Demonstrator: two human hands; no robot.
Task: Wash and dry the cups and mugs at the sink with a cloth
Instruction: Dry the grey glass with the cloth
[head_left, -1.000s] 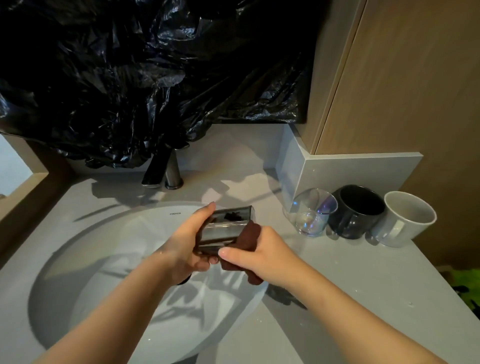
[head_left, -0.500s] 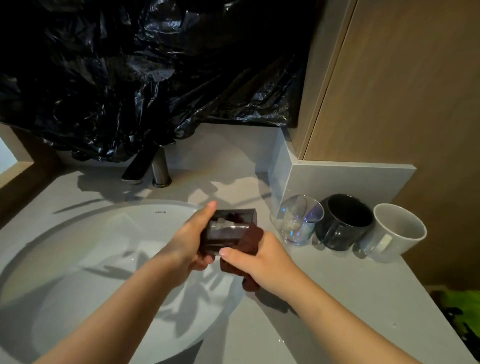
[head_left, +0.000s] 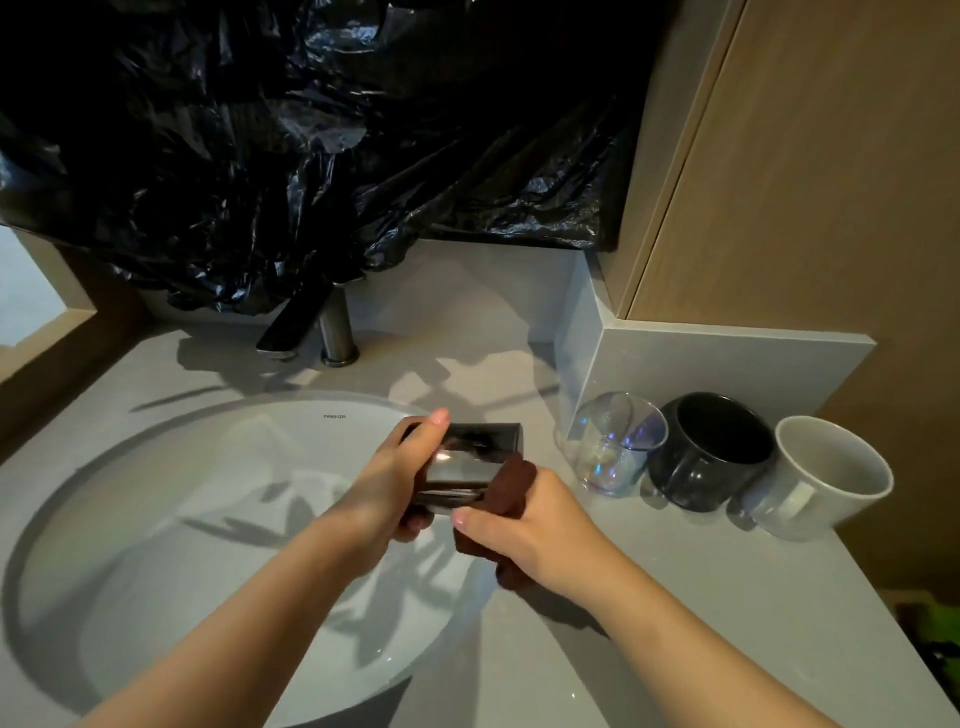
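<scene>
Over the white oval sink (head_left: 156, 493), the left hand (head_left: 387, 478) gripped a glossy square dark cup (head_left: 467, 467). The right hand's (head_left: 535, 525) grip clutched a maroon cloth (head_left: 514, 480).

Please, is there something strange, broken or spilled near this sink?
One odd thing: crumpled black plastic sheeting covers the wall above the sink and hangs down to the faucet. Otherwise nothing stands out: the glass, black mug and white mug sit together on the counter, with no visible spill or damage.

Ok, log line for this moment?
left hand: holds square cup | right hand: grips brown cloth against cup | place: over sink
</scene>
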